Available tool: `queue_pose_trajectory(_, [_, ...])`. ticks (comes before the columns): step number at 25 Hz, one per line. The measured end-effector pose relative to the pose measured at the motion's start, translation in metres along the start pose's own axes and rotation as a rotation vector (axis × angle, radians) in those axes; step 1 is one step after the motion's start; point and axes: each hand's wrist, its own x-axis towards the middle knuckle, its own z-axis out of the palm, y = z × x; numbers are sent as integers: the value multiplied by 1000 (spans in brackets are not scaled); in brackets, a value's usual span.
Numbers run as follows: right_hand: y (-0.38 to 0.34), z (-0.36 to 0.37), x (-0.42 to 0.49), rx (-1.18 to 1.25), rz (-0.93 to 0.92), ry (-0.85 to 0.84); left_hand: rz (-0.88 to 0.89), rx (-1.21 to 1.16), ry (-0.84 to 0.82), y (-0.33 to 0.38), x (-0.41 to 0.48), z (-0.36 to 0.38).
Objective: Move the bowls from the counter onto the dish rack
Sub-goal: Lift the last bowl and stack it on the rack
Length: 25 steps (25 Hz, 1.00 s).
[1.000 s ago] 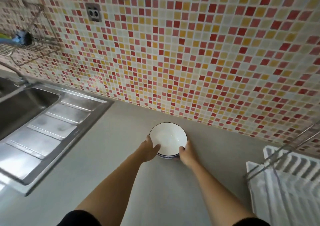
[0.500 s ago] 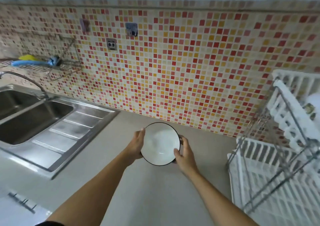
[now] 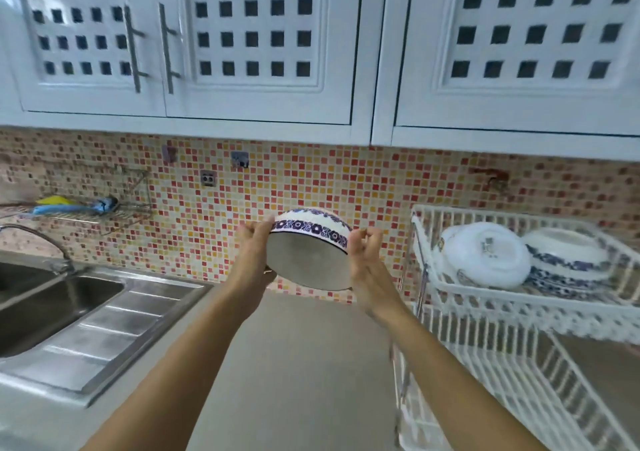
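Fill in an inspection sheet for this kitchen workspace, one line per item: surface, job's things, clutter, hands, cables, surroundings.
Surface: grey counter, bare in the part that shows.
Job's things: bowl with a blue flower band held in the air, tipped with its opening toward the camera; white dish rack at right, upper shelf already holding bowls and plates.
Clutter: nothing seen on the counter.
Hands: left hand and right hand grip opposite sides of the bowl.
Cables: nothing seen.
Surroundings: steel sink with drainboard at left, wire wall shelf holding a blue and a yellow item, mosaic tile wall, white cabinets overhead.
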Motion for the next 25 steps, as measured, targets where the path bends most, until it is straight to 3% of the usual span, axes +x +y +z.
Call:
queue_pose_trajectory(6, [-36,-97,-11,164,-108,16,282,132,-293,47,-42,71])
queue_pose_trajectory(12, [-12,-229,-6,132,-199,73,406,388,-539,54,-43,179])
queue_pose_trajectory(19, [54,-376,-13,-178,-227,61,458,561,-596,14,-46,324])
queue_pose_trajectory(25, [121,-441,2,-462,-171,-59,475,736,-611,-29,-39,394])
